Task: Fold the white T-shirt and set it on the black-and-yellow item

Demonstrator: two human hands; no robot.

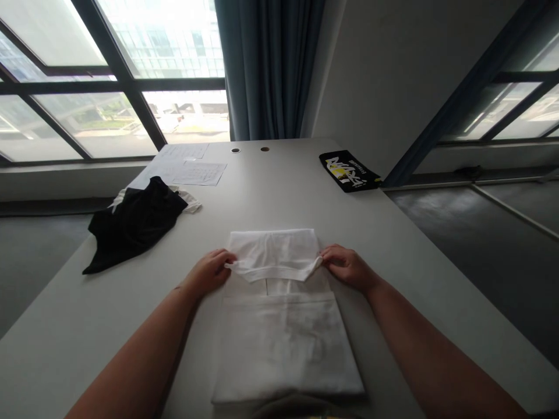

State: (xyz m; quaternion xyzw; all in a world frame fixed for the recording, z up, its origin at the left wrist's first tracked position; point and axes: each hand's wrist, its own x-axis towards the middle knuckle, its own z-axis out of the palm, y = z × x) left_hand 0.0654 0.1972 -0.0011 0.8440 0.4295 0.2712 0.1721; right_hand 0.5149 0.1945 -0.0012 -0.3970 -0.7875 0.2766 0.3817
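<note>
Table (437, 279): bare surface runs wide on both sides of the hands; right edge drops to the floor.
White garment (283, 337): lies flat at the near-centre, far end folded back toward the person.
Black garment (133, 224): crumpled near the left edge, well apart.
Papers (187, 166): far left.
Black pouch (349, 170): at the far right edge.
Left hand (209, 272): pinches the fold's left corner.
Right hand (347, 266): pinches the right corner.

Legible text is scarce. Black packet (349, 170), upper right of the frame at the far table edge: large white and yellow stylised lettering plus a small white line along one side, neither readable at this size. Paper sheets (192, 166), upper left of centre near the window: faint printed lines or tables, characters too small to read.
</note>
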